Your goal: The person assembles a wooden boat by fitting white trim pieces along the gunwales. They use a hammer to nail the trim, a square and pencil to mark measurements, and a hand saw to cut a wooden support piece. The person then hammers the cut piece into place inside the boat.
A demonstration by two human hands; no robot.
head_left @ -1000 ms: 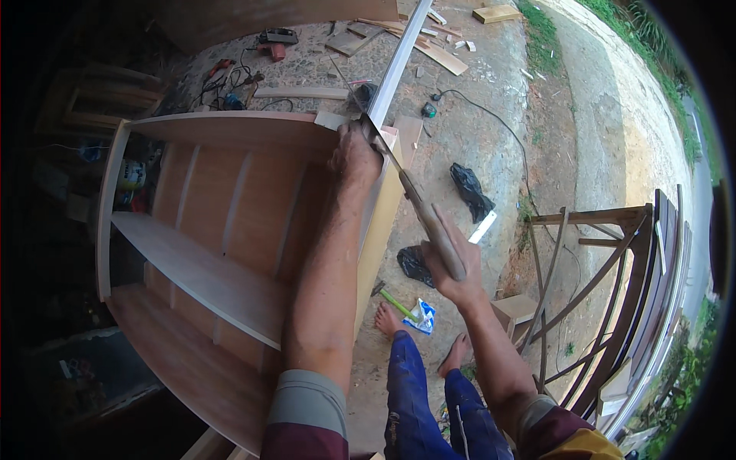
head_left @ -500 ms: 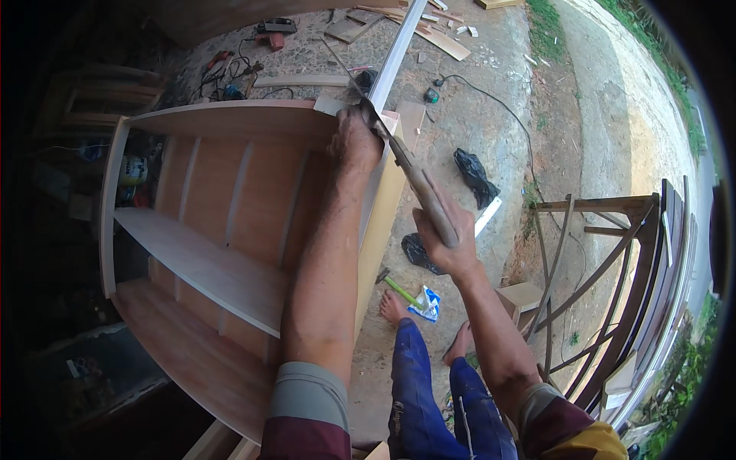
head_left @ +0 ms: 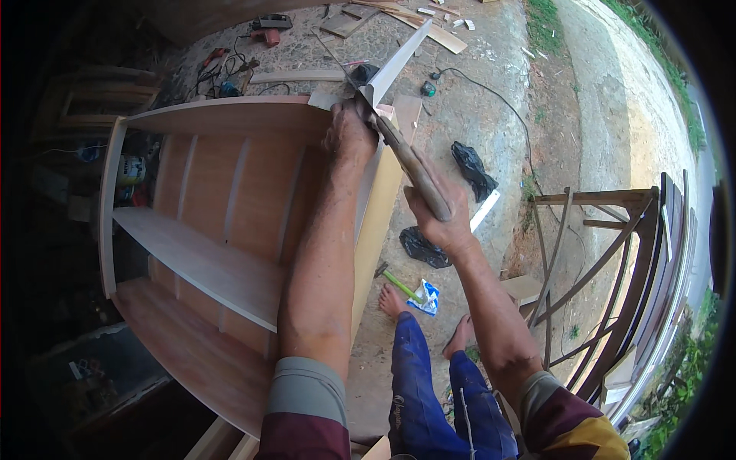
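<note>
Wrapped in my right hand is the wooden handle of a long tool; a thin dark line runs on from its far end, like a blade seen edge-on. My left hand is closed at the far right corner of the wooden cabinet frame, just beside the tool's dark head. From that hand a white strip rises to a narrow tip, its lower end hidden by the hand and the tool. The cabinet lies to the left, with a partition board across its inside.
Black plastic bags and a green-handled hammer lie on the ground near my feet. Corded power tools and wood offcuts are scattered beyond the cabinet. A wooden trestle stands at the right.
The white strip has tilted slightly right, and its tip now shows inside the picture. The tool and both hands have shifted a little left.
</note>
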